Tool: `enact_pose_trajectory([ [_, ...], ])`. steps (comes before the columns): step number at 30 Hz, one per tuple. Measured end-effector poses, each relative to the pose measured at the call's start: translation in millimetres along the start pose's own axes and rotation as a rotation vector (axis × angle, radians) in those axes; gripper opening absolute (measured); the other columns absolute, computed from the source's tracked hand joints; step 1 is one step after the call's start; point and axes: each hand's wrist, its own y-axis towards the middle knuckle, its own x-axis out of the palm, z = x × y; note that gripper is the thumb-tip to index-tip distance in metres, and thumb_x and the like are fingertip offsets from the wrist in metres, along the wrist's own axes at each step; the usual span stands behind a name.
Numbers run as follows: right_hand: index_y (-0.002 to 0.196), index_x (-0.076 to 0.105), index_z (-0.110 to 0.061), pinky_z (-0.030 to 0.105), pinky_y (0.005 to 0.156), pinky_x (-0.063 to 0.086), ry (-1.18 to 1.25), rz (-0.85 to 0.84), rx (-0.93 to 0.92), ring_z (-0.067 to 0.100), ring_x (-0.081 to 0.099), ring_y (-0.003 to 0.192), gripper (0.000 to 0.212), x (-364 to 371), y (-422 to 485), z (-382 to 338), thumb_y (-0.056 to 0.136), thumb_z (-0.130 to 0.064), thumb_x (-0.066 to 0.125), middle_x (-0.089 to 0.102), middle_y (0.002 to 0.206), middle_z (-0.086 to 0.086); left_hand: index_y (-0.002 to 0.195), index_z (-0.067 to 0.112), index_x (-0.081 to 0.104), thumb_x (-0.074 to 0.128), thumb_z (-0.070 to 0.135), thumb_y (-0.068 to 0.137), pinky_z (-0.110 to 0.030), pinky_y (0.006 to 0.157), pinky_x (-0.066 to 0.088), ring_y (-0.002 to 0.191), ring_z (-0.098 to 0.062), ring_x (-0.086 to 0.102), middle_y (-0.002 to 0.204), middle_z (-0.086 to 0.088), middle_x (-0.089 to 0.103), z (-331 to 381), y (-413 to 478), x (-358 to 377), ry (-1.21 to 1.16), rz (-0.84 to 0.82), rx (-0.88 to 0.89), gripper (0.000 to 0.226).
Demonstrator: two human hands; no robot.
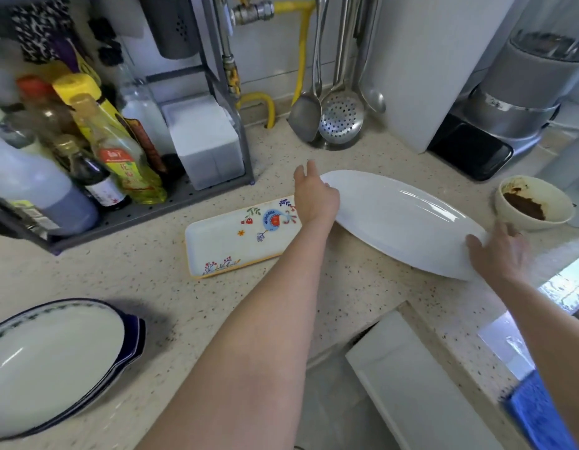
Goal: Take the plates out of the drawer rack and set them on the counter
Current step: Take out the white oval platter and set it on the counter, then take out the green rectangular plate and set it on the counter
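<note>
Two hands' grips, left hand point(315, 199) and right hand point(499, 251), each clasping one white oval platter point(401, 219) above the counter point(152, 287).

Both hands, left point(315, 198) and right point(499, 251), grip opposite ends of long white oval ceramic platter point(401, 219) over speckled beige stone counter point(152, 287).

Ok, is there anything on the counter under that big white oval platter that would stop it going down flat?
Nothing visible on the speckled counter beneath the large white oval platter. The floral rectangular tray lies left of it, beside the left hand; the brown-smeared bowl sits beyond the right hand.
</note>
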Motion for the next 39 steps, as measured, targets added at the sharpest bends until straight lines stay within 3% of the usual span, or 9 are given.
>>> enact_pose_trajectory([
  [4, 0.141, 0.025, -0.005, 0.051, 0.111, 0.024, 0.1, 0.011, -0.145, 0.036, 0.023, 0.137, 0.05, -4, -22, -40, 0.097, -0.025, 0.036, 0.026, 0.148, 0.021, 0.146, 0.014, 0.017, 0.033, 0.02, 0.097, -0.038, 0.119, 0.016, 0.145, -0.02, 0.013, 0.157, -0.004, 0.012, -14, -24, -41, -0.024, 0.049, 0.085, 0.052],
  [8, 0.136, 0.031, -0.003, 0.051, 0.108, 0.032, 0.031, 0.027, -0.327, 0.037, 0.033, 0.13, 0.045, -4, -74, -85, 0.097, -0.027, 0.028, 0.035, 0.143, 0.018, 0.147, 0.016, 0.006, 0.025, 0.031, 0.098, -0.04, 0.119, 0.002, 0.146, -0.018, -0.003, 0.158, -0.004, 0.001, -45, -56, -97, 0.023, 0.077, 0.105, 0.055],
  [16, 0.141, 0.027, 0.001, 0.042, 0.117, 0.018, 0.006, 0.014, -0.731, 0.032, 0.026, 0.138, 0.051, -2, -227, -189, 0.098, -0.027, 0.03, 0.029, 0.149, 0.02, 0.148, 0.018, 0.005, 0.021, 0.04, 0.098, -0.045, 0.119, 0.003, 0.146, -0.02, -0.004, 0.158, -0.006, 0.0, -120, -141, -237, 0.164, 0.231, 0.08, 0.057],
  [26, 0.143, 0.024, -0.004, 0.045, 0.115, 0.018, 0.115, -0.01, -1.098, 0.027, 0.023, 0.14, 0.054, 3, -494, -289, 0.097, -0.032, 0.03, 0.027, 0.152, 0.014, 0.147, 0.017, 0.002, 0.02, 0.029, 0.098, -0.048, 0.117, 0.002, 0.146, -0.022, -0.004, 0.158, -0.006, 0.0, -252, -303, -438, 0.424, 0.397, 0.007, 0.054],
  [34, 0.143, 0.025, -0.004, 0.041, 0.118, 0.017, 0.15, -0.158, -1.308, 0.026, 0.022, 0.141, 0.055, 39, -681, -342, 0.097, -0.034, 0.03, 0.026, 0.153, 0.013, 0.147, 0.018, 0.003, 0.019, 0.03, 0.098, -0.045, 0.118, 0.002, 0.146, -0.021, -0.003, 0.158, -0.006, 0.002, -371, -424, -554, 0.427, 0.487, -0.15, 0.053],
  [39, 0.145, 0.022, -0.009, 0.039, 0.119, 0.009, 0.192, -0.285, -1.4, 0.022, 0.015, 0.144, 0.056, 76, -768, -351, 0.097, -0.036, 0.028, 0.022, 0.155, 0.008, 0.147, 0.015, 0.005, 0.02, 0.028, 0.099, -0.042, 0.119, 0.001, 0.146, -0.018, -0.001, 0.158, -0.005, 0.003, -433, -481, -598, 0.43, 0.572, -0.178, 0.052],
])
